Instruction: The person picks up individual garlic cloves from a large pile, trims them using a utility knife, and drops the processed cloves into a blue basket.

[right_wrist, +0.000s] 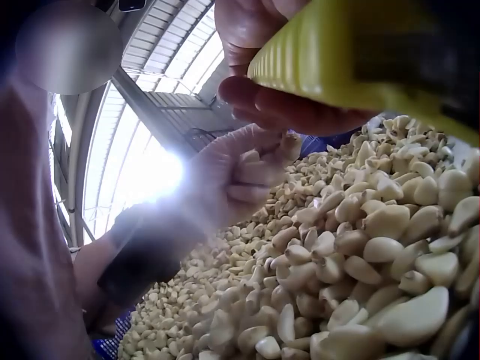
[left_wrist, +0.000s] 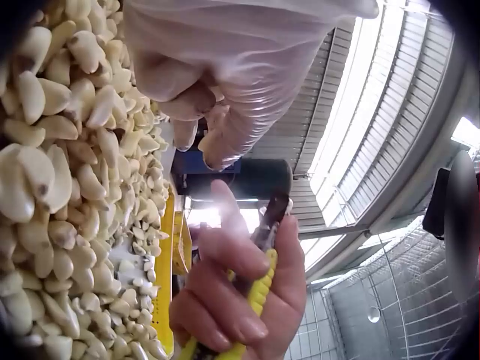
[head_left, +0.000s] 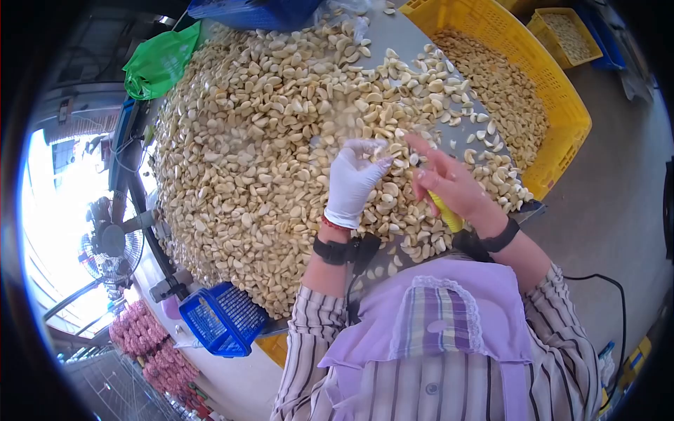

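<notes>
Blue basket point(head_left: 221, 319): by the near left edge of the garlic heap point(head_left: 267, 140).
Right hand point(head_left: 453, 186), bare: over the heap's near side, fingers curled round a yellow-handled tool point(head_left: 446, 210).
Left hand point(head_left: 351, 179), white-gloved: just beside it, fingertips pinching a garlic clove point(left_wrist: 216, 127).
Tabletop point(head_left: 400, 35): under the heap.
Yellow crate point(head_left: 562, 105): right of the heap, holding cloves.
Green bag point(head_left: 158, 63): at the heap's far left corner.

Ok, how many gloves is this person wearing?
1: a white glove on the left hand, which pinches a garlic clove. The right hand is bare and grips a yellow-handled tool.
</notes>
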`<state>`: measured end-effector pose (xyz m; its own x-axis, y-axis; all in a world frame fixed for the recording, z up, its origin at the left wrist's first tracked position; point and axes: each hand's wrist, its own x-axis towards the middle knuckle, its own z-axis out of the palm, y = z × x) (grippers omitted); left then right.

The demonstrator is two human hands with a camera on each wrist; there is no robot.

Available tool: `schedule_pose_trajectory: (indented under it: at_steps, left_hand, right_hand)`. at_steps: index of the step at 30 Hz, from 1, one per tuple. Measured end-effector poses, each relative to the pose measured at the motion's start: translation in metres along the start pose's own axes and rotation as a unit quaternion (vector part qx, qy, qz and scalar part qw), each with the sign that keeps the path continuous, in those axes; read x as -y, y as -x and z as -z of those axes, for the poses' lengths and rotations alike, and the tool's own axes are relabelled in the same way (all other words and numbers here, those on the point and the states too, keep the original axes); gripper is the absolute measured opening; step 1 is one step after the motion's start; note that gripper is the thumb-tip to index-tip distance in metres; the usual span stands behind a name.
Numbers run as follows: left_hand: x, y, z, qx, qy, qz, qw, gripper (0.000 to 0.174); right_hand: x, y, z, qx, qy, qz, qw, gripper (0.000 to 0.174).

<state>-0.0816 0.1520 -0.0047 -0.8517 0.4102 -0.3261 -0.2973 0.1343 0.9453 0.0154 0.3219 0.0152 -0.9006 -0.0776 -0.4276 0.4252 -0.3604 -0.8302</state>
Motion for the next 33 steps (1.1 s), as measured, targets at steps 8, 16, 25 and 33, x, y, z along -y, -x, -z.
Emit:
schedule_pose_trajectory:
  at_steps: [8, 16, 25, 33]
  left_hand:
    - [-0.011, 0.027, -0.011, 0.000, -0.112, -0.094, 0.989, 0.020]
    - [-0.002, 0.022, 0.015, 0.131, 0.066, -0.027, 0.989, 0.024]
    - [-0.011, -0.009, 0.010, 0.066, 0.313, -0.072, 0.945, 0.012]
    - [0.020, -0.070, -0.069, 0.068, -0.560, -0.210, 0.798, 0.020]
  right_hand:
    - [0.008, -0.001, -0.010, 0.074, 0.076, -0.051, 0.993, 0.064]
    - [0.010, 0.000, -0.014, 0.095, 0.078, -0.072, 0.990, 0.054]
    - [0.005, -0.006, 0.014, -0.108, -0.132, -0.030, 0.985, 0.042]
    - [-0.002, -0.008, 0.020, -0.152, -0.185, 0.003, 0.971, 0.042]
